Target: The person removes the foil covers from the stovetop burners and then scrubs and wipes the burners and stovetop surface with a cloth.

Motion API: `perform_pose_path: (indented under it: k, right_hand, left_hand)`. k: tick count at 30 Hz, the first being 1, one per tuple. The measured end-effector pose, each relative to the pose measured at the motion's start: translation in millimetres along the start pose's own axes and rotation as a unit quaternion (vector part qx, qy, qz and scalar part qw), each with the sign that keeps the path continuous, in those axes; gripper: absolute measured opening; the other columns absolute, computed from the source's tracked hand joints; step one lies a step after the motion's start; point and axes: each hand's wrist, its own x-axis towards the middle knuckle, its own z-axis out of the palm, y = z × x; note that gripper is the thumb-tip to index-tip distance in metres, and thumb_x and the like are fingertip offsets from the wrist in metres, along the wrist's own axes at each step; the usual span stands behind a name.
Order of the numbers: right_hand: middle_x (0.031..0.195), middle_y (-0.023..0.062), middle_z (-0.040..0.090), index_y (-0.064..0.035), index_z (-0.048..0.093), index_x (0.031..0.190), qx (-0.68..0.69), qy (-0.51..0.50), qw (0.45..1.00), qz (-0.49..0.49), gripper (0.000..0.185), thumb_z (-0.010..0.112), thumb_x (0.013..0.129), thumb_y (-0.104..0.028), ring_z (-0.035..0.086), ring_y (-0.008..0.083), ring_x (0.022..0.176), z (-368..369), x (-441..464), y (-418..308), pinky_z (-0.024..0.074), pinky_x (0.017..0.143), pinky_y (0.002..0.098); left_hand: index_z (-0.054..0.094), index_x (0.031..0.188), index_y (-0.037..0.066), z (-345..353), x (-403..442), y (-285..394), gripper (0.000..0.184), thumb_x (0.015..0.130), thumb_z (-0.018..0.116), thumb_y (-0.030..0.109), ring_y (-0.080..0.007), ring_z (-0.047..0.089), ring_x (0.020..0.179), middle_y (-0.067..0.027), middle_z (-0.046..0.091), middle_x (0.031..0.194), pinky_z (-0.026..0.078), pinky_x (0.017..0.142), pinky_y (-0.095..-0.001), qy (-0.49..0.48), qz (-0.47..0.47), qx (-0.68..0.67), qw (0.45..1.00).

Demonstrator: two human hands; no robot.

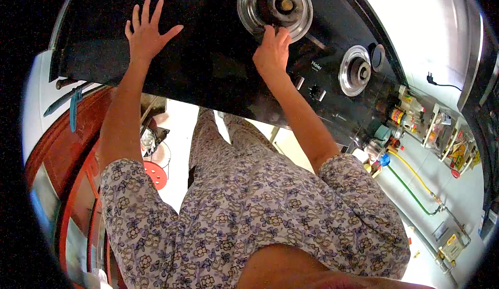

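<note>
My left hand (146, 37) lies spread over the black glass surface (208, 65) of a stove, fingers apart and holding nothing. My right hand (273, 52) is at the near edge of a round metal burner tray (248, 8), with its fingers bent together. A small dark thing (258, 33) shows beside those fingertips; what it is cannot be made out. In the middle of the tray sits the burner, with a brass-coloured cap (287, 4). Two control knobs (321, 95) are to the right of my right forearm.
A second burner (355, 71) lies further right, with a round dark disc (378, 57) beside it. Bottles (399, 116) and jars stand past the stove's right end. Yellow (413, 170) and green hoses run along the wall. A red stool (155, 175) is below on the left.
</note>
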Motion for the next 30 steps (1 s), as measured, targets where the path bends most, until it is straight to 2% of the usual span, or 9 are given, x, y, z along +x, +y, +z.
perform_pose_path:
  k: [10, 11, 12, 16, 18, 20, 22, 26, 30]
  right_hand:
    - [0.103, 0.012, 0.053, -0.0047, 0.057, 0.093, -0.108, 0.037, 0.988, -0.105, 0.02, 0.055, 0.073, -0.001, 0.055, 0.0236, 0.095, 12.0, 139.1, -58.6, 0.0494, 0.072, 0.0321]
    - [0.091, 0.0185, 0.057, -0.0044, 0.055, 0.089, -0.05, 0.02, 0.988, -0.144, 0.015, 0.052, 0.074, -0.002, 0.057, 0.0311, 0.084, 15.4, 172.1, -37.0, 0.0508, 0.066, 0.0354]
    - [0.077, 0.0191, 0.06, -0.0035, 0.057, 0.088, 0.101, -0.254, 0.96, 0.056, 0.017, 0.052, 0.073, -0.001, 0.06, 0.0276, 0.071, -48.6, 184.8, -53.4, 0.05, 0.063, 0.0337]
    - [0.077, 0.0154, 0.065, -0.0038, 0.064, 0.087, 0.298, 0.058, 0.931, -0.203, 0.022, 0.052, 0.068, -0.002, 0.063, 0.0207, 0.068, -50.9, 211.4, 6.0, 0.0476, 0.063, 0.0333]
    - [0.096, 0.0189, 0.062, -0.0031, 0.061, 0.1, 0.19, -0.119, 0.953, -0.202, 0.036, 0.058, 0.065, -0.01, 0.06, 0.0305, 0.087, -50.8, 211.9, 16.5, 0.0471, 0.075, 0.0354]
    - [0.118, 0.0236, 0.05, -0.0022, 0.054, 0.113, 0.019, 0.041, 0.98, -0.191, 0.047, 0.061, 0.068, -0.016, 0.05, 0.0355, 0.107, 7.7, 186.3, 15.9, 0.0443, 0.084, 0.0384]
    - [0.13, 0.0261, 0.036, 0.0, 0.047, 0.12, -0.166, -0.019, 0.962, -0.218, 0.051, 0.059, 0.074, -0.018, 0.039, 0.037, 0.117, 30.8, 168.8, -16.1, 0.0409, 0.09, 0.0411]
    - [0.102, 0.0182, 0.045, -0.0064, 0.052, 0.107, -0.095, 0.096, 0.967, -0.216, 0.04, 0.057, 0.068, -0.001, 0.047, 0.0349, 0.091, 14.1, 87.9, -64.7, 0.0482, 0.074, 0.0406]
    - [0.111, 0.015, 0.047, -0.0082, 0.053, 0.112, 0.029, 0.001, 0.967, -0.251, 0.047, 0.056, 0.066, 0.001, 0.047, 0.0347, 0.099, -0.3, 31.3, -16.8, 0.0439, 0.085, 0.0405]
  left_hand:
    - [0.032, 0.136, 0.029, -2.9, 0.5, 1.8, 0.08, 0.07, 0.052, 0.069, -0.0305, 0.03, 0.127, -0.0041, 0.028, 0.142, 0.029, 0.094, -0.0569, -0.003, -0.003, -0.001, 1.0]
    - [0.033, 0.136, 0.029, -4.1, 0.9, 2.9, 0.079, 0.07, 0.053, 0.068, -0.0311, 0.03, 0.127, -0.0045, 0.029, 0.142, 0.028, 0.095, -0.0573, -0.003, -0.006, -0.013, 1.0]
    - [0.032, 0.136, 0.029, -2.8, -0.6, 2.0, 0.08, 0.07, 0.051, 0.069, -0.0318, 0.028, 0.128, -0.0049, 0.028, 0.142, 0.027, 0.096, -0.0579, -0.002, -0.003, -0.018, 1.0]
    - [0.032, 0.136, 0.028, 1.7, -3.3, -2.1, 0.08, 0.071, 0.047, 0.072, -0.0331, 0.025, 0.13, -0.0058, 0.026, 0.143, 0.025, 0.097, -0.059, 0.0, -0.009, -0.031, 0.999]
    - [0.032, 0.136, 0.028, 0.3, -2.1, -0.5, 0.08, 0.071, 0.047, 0.072, -0.0329, 0.024, 0.131, -0.0058, 0.026, 0.143, 0.024, 0.097, -0.0589, -0.01, -0.013, -0.03, 0.999]
    - [0.031, 0.136, 0.028, -1.3, 0.0, 0.3, 0.08, 0.071, 0.047, 0.072, -0.0327, 0.022, 0.131, -0.0058, 0.026, 0.143, 0.024, 0.098, -0.0586, -0.024, -0.019, -0.021, 0.999]
    - [0.031, 0.136, 0.028, -2.8, 1.3, 0.1, 0.08, 0.071, 0.05, 0.07, -0.0324, 0.026, 0.129, -0.0055, 0.029, 0.142, 0.025, 0.096, -0.0588, -0.017, -0.017, -0.014, 1.0]
    - [0.031, 0.136, 0.028, -0.7, 1.6, 1.6, 0.08, 0.071, 0.051, 0.069, -0.0318, 0.028, 0.129, -0.0054, 0.028, 0.142, 0.027, 0.095, -0.0587, -0.002, 0.0, -0.011, 1.0]
    - [0.027, 0.138, 0.028, -2.5, 2.9, 2.8, 0.082, 0.072, 0.045, 0.073, -0.0323, 0.02, 0.132, -0.0073, 0.023, 0.144, 0.021, 0.099, -0.0573, -0.046, -0.006, 0.004, 0.999]
